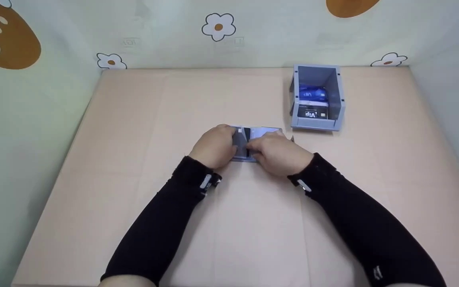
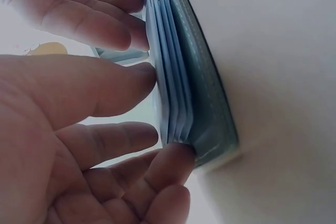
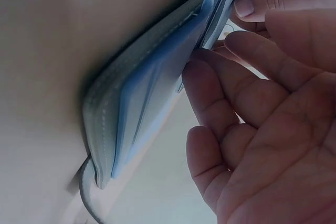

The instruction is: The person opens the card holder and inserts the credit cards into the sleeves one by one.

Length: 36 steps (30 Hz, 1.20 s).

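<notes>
An opened grey-blue card holder [image 1: 267, 129] with clear sleeves lies on the table between the hands. My left hand [image 1: 215, 145] holds its left side; in the left wrist view the thumb presses the stacked sleeves [image 2: 170, 72] and other fingers meet their lower corner. My right hand [image 1: 277, 151] reaches over the right half, fingertips on the sleeves near a dark strip [image 1: 248, 133] at the middle. In the right wrist view those fingers [image 3: 205, 77] are bent against the sleeve edge, the thumb apart from them. A small strap [image 3: 86, 195] sticks out from the cover.
A grey open-front bin [image 1: 317, 124] stands behind and to the right of the hands. In it lie blue cards [image 1: 312, 94] and a black card [image 1: 312, 113] marked "Vip". The pale table [image 1: 213, 223] meets a patterned wall cloth [image 1: 169, 44] at the back.
</notes>
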Tool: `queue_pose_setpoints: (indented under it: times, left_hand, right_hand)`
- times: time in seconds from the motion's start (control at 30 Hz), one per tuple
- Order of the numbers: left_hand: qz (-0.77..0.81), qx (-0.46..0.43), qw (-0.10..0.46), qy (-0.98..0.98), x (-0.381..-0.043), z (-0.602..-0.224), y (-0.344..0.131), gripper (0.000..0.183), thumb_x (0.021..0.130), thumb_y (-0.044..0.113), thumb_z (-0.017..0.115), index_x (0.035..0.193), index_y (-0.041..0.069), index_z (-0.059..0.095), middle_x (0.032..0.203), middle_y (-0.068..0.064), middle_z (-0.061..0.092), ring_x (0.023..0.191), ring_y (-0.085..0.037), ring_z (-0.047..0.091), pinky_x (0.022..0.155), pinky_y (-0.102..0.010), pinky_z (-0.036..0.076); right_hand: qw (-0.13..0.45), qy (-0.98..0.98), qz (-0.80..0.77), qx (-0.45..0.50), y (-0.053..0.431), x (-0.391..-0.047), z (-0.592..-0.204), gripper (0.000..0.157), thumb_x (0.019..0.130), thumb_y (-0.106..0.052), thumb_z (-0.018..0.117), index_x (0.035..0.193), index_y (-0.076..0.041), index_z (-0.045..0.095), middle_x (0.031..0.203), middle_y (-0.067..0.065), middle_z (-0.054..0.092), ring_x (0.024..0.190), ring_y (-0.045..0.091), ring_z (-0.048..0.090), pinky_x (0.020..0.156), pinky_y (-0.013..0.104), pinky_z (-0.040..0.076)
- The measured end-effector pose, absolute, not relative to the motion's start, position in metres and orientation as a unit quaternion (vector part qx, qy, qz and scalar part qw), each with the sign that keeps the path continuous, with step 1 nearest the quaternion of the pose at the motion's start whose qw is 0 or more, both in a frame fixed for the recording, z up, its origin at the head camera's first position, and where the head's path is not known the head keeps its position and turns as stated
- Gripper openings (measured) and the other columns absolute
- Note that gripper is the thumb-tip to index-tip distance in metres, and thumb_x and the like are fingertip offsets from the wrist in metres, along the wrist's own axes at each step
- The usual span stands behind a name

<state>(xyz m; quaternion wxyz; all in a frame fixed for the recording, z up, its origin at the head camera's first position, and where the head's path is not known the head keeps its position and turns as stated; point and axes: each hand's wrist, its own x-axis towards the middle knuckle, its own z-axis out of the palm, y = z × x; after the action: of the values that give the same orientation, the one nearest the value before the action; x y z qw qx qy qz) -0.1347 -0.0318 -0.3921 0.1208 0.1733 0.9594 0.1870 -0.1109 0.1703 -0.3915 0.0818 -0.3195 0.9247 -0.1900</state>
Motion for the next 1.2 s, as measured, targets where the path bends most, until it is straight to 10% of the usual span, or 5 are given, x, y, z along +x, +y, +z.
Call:
queue_pose_setpoints:
  times: [0.73, 1.2]
  left_hand:
    - [0.177, 0.172, 0.101, 0.964, -0.133, -0.390, -0.032, 0.052, 0.100, 0.033, 0.069, 0.142, 0.004, 0.063, 0.145, -0.015, 0.061, 0.125, -0.032, 0.066, 0.107, -0.045, 0.054]
    - [0.184, 0.162, 0.090, 0.965, -0.131, -0.385, -0.030, 0.065, 0.102, 0.045, 0.064, 0.156, 0.013, 0.050, 0.168, -0.018, 0.038, 0.158, -0.040, 0.032, 0.128, -0.058, 0.028]
  right_hand:
    - [0.059, 0.932, -0.234, -0.271, 0.182, -0.118, -0.380, 0.035, 0.101, -0.020, 0.069, 0.132, -0.004, 0.071, 0.129, 0.012, 0.075, 0.126, 0.034, 0.065, 0.113, 0.051, 0.044]
    - [0.032, 0.966, -0.218, -0.138, 0.243, -0.147, -0.342, 0.042, 0.102, -0.023, 0.067, 0.137, 0.000, 0.065, 0.141, 0.021, 0.066, 0.140, 0.041, 0.054, 0.122, 0.056, 0.036]
